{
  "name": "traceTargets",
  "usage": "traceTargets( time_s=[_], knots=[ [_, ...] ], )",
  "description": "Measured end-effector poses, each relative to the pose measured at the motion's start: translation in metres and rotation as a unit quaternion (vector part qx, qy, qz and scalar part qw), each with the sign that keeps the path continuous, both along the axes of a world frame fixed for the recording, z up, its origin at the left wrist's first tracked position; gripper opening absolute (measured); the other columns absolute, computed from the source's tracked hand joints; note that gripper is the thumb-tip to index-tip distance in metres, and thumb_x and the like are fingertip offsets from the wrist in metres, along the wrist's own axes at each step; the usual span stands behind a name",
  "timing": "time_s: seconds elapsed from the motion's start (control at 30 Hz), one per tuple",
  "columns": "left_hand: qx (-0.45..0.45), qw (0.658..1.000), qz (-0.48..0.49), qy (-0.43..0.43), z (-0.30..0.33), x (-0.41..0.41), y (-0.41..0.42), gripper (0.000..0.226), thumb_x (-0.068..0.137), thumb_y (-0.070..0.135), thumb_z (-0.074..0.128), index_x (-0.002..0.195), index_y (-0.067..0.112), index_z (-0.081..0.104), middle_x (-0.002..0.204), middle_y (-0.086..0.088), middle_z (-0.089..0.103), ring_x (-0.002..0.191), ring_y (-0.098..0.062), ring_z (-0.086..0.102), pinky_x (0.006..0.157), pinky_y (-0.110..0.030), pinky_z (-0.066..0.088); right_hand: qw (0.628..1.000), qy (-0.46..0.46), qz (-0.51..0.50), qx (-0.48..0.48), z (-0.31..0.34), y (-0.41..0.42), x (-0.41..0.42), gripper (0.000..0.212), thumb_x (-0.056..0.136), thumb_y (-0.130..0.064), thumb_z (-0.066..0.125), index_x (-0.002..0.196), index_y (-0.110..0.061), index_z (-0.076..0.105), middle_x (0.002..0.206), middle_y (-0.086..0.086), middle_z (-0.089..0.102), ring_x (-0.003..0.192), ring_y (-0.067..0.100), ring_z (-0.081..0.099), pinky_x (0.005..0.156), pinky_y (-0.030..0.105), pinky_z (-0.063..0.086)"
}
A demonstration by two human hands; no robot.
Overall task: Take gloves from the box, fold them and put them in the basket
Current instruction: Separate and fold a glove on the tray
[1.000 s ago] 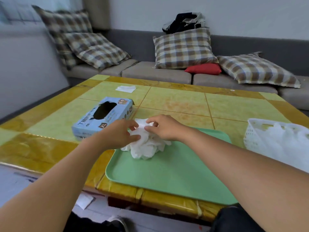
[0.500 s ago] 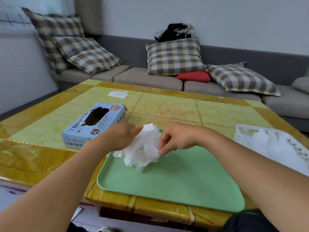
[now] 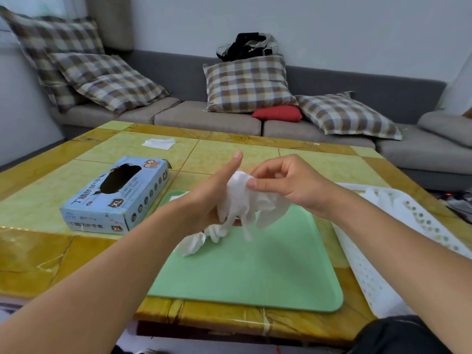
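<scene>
the person holds a bunch of white gloves [image 3: 238, 203] up over the far part of a green tray [image 3: 255, 267]. the left hand [image 3: 209, 198] grips the lower part of the bunch with curled fingers, its thumb sticking straight up. the right hand [image 3: 286, 182] pinches the top of the bunch between thumb and fingertips. loose glove fingers dangle below both hands, and one crumpled end touches the tray.

the blue glove box [image 3: 115, 198], marked xl, lies on the yellow-green tiled table [image 3: 38, 251] just left of the tray, its torn oval opening facing up. the white perforated basket [image 3: 383, 256] sits at the tray's right edge with white gloves already inside. a white paper scrap [image 3: 158, 143] lies near the table's far side. behind the table stands a grey sofa [image 3: 209, 118] with plaid cushions [image 3: 247, 84] and a red cushion [image 3: 277, 113].
</scene>
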State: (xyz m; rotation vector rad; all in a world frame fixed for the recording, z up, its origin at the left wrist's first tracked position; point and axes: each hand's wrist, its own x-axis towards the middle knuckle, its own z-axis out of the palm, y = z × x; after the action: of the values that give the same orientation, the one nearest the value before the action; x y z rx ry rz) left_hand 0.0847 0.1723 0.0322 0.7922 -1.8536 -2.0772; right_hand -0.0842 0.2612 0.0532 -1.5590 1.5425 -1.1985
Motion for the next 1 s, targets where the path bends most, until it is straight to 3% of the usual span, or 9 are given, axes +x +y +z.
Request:
traceTargets(
  time_s=[0.07, 0.13, 0.27, 0.47, 0.57, 0.67, 0.73, 0.83, 1.0],
  knots=[
    [0.003, 1.0, 0.015, 0.026, -0.001, -0.007, 0.001, 0.054, 0.099, 0.055, 0.046, 0.117, 0.009, 0.069, 0.108, -0.013, 0.075, 0.09, -0.025, 0.073, 0.083, -0.043, 0.059, 0.999, 0.051, 0.003, -0.014, -0.001, 0.003, -0.001, 0.019, 0.075, -0.022, 0.084, 0.091, -0.013, 0.079, 0.105, 0.003, 0.077, 0.104, 0.016, 0.07, 0.094, 0.028, 0.053],
    [-0.012, 0.996, 0.079, 0.036, -0.004, -0.014, 0.0, 0.039, 0.101, 0.038, 0.055, 0.119, 0.006, 0.068, 0.111, -0.015, 0.074, 0.1, -0.032, 0.072, 0.095, -0.048, 0.055, 0.996, 0.061, -0.054, -0.031, -0.002, 0.004, -0.006, 0.036, 0.069, -0.031, 0.087, 0.102, -0.021, 0.076, 0.113, -0.003, 0.074, 0.111, 0.014, 0.067, 0.095, 0.027, 0.053],
    [0.005, 0.99, 0.096, 0.103, -0.002, -0.02, 0.002, 0.029, 0.102, 0.032, 0.053, 0.113, 0.01, 0.068, 0.105, -0.009, 0.076, 0.089, -0.02, 0.071, 0.084, -0.033, 0.054, 0.973, -0.171, -0.071, 0.138, -0.005, 0.012, -0.02, 0.077, 0.07, -0.062, 0.072, 0.135, -0.02, 0.061, 0.125, 0.009, 0.07, 0.105, 0.023, 0.068, 0.087, 0.039, 0.052],
    [-0.055, 0.989, 0.048, 0.128, 0.003, -0.017, 0.01, 0.029, 0.091, 0.026, 0.065, 0.111, 0.006, 0.072, 0.11, -0.013, 0.075, 0.095, -0.023, 0.071, 0.082, -0.031, 0.054, 0.951, -0.289, -0.034, 0.106, -0.003, 0.021, -0.034, 0.052, 0.085, -0.024, 0.072, 0.131, -0.002, 0.064, 0.128, 0.021, 0.066, 0.109, 0.031, 0.062, 0.094, 0.039, 0.049],
    [-0.079, 0.986, 0.069, 0.132, 0.003, -0.018, 0.012, 0.012, 0.091, 0.017, 0.067, 0.093, 0.006, 0.071, 0.089, -0.01, 0.075, 0.076, -0.019, 0.069, 0.061, -0.021, 0.053, 0.955, -0.265, -0.005, 0.133, -0.001, 0.027, -0.039, 0.048, 0.088, -0.019, 0.069, 0.134, -0.006, 0.063, 0.134, 0.022, 0.063, 0.11, 0.03, 0.061, 0.094, 0.041, 0.05],
    [-0.099, 0.983, 0.095, 0.122, 0.002, -0.02, 0.014, 0.011, 0.094, 0.016, 0.067, 0.094, 0.005, 0.066, 0.096, -0.013, 0.076, 0.085, -0.027, 0.072, 0.076, -0.032, 0.059, 0.958, -0.232, 0.034, 0.167, -0.002, 0.032, -0.036, 0.045, 0.087, -0.024, 0.069, 0.13, -0.012, 0.065, 0.123, 0.015, 0.069, 0.102, 0.027, 0.065, 0.085, 0.04, 0.053],
    [-0.104, 0.985, 0.081, 0.109, 0.002, -0.021, 0.015, 0.019, 0.095, 0.02, 0.067, 0.106, 0.006, 0.07, 0.105, -0.016, 0.076, 0.095, -0.032, 0.073, 0.088, -0.042, 0.059, 0.955, -0.245, 0.024, 0.166, -0.003, 0.031, -0.034, 0.042, 0.093, -0.022, 0.068, 0.132, -0.007, 0.064, 0.125, 0.016, 0.068, 0.106, 0.031, 0.066, 0.092, 0.041, 0.053],
    [-0.141, 0.982, 0.112, 0.056, -0.001, -0.027, 0.012, 0.023, 0.096, 0.03, 0.067, 0.101, 0.01, 0.076, 0.095, -0.012, 0.077, 0.084, -0.028, 0.074, 0.089, -0.049, 0.059, 0.958, -0.24, -0.05, 0.147, -0.011, 0.024, -0.032, 0.038, 0.094, -0.017, 0.067, 0.128, 0.001, 0.066, 0.123, 0.018, 0.07, 0.113, 0.034, 0.067, 0.095, 0.039, 0.056],
    [-0.242, 0.943, 0.174, 0.15, 0.01, -0.041, 0.012, 0.015, 0.099, 0.02, 0.063, 0.099, 0.012, 0.076, 0.092, -0.004, 0.079, 0.085, -0.019, 0.075, 0.077, -0.036, 0.062, 0.977, -0.129, -0.164, -0.041, -0.009, 0.013, -0.037, 0.023, 0.095, -0.011, 0.067, 0.113, 0.002, 0.072, 0.109, 0.018, 0.075, 0.092, 0.025, 0.072, 0.079, 0.033, 0.059]
  ],
)
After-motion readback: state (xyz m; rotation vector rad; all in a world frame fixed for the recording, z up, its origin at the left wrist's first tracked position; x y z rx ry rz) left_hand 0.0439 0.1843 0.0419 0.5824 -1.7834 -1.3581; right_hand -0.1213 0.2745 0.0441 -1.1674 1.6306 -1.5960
